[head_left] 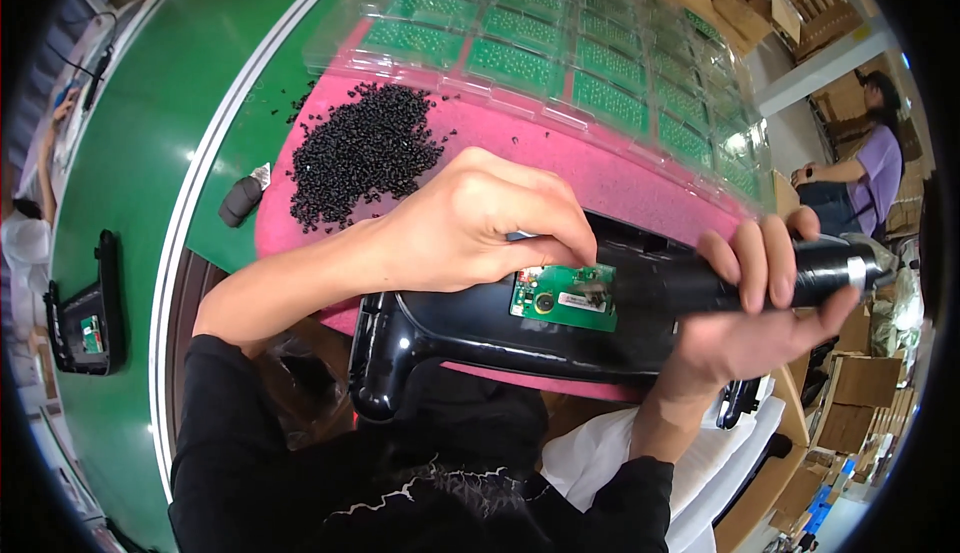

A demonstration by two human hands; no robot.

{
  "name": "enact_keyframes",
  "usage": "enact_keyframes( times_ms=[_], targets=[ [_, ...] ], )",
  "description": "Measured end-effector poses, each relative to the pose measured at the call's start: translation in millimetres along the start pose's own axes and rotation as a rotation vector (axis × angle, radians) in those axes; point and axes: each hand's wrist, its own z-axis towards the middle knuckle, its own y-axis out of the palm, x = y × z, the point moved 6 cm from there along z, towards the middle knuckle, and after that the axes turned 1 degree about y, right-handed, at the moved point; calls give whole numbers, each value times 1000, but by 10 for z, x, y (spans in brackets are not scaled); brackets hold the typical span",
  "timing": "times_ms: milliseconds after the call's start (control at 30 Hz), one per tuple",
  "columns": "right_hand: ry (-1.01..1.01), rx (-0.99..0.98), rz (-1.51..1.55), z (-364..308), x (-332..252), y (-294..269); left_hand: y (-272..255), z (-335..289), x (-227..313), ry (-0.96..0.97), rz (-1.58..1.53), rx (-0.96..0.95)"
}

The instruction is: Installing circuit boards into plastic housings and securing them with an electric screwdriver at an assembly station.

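Observation:
A black electric screwdriver (815, 265) lies across my right hand (745, 303), whose fingers wrap round its body. Its front end, smeared by motion, points left at a small green circuit board (560, 298). The board rests on a glossy black plastic housing (480, 325) with a handle-like arm at its left. Over the board's upper edge, my left hand (490, 218) has thumb and fingertips pinched together, touching or just above it. Whatever sits between those fingertips is hidden. Beyond my left wrist, a heap of small black screws (365, 158) covers part of a pink mat (490, 138).
Clear plastic trays (540, 88) of green boards stand behind the mat. On the green table (130, 183) at left lies another black housing (85, 303) with a board. A dark wrapped lump (240, 201) sits left of the screws. A person in purple (878, 168) sits far right, near cardboard boxes (865, 383).

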Motion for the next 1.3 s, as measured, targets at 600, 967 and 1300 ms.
enact_keyframes(
  times_ms=[600,967,1300],
  targets=[
    [-301,50,-402,-272,-60,366,111,-17,-37,-175,-60,-148],
    [-266,-135,-379,-138,45,522,28,-42,-37,-171,-69,-118],
    [-48,162,-697,-14,-62,262,-112,-51,-34,-120,205,-18]
  ],
)
